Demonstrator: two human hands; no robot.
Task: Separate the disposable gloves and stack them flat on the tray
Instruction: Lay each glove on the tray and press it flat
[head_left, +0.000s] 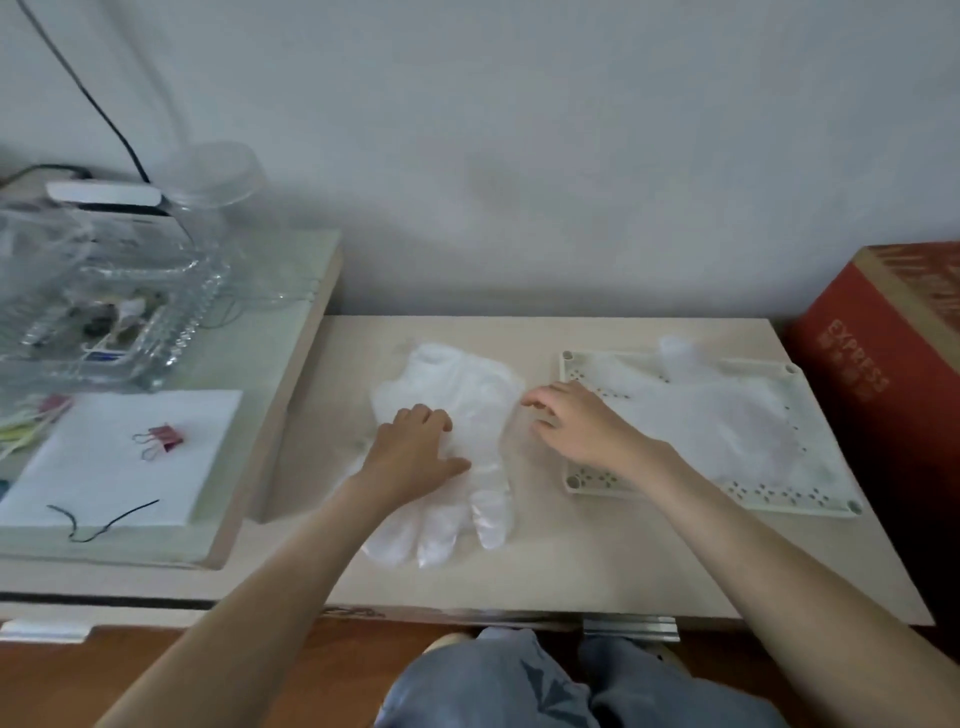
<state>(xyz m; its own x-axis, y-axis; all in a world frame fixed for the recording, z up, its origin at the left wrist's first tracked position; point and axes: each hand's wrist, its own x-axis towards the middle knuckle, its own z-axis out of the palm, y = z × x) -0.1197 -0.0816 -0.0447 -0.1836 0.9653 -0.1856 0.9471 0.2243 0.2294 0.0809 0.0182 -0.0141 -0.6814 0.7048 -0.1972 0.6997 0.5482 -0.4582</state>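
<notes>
The gloves (462, 384) lie in a pile on the table (623, 566), just left of the tray (779, 500). Your left hand (415, 447) presses down on them with bent fingers. I cannot tell if it pinches any. Your right hand (576, 426) reaches across the tray's left edge, and its fingertips are at the pile's right side. I cannot tell if they pinch it. A stack (717, 415) of gloves lies flat on the tray. A red box (872, 364) stands to the right.
</notes>
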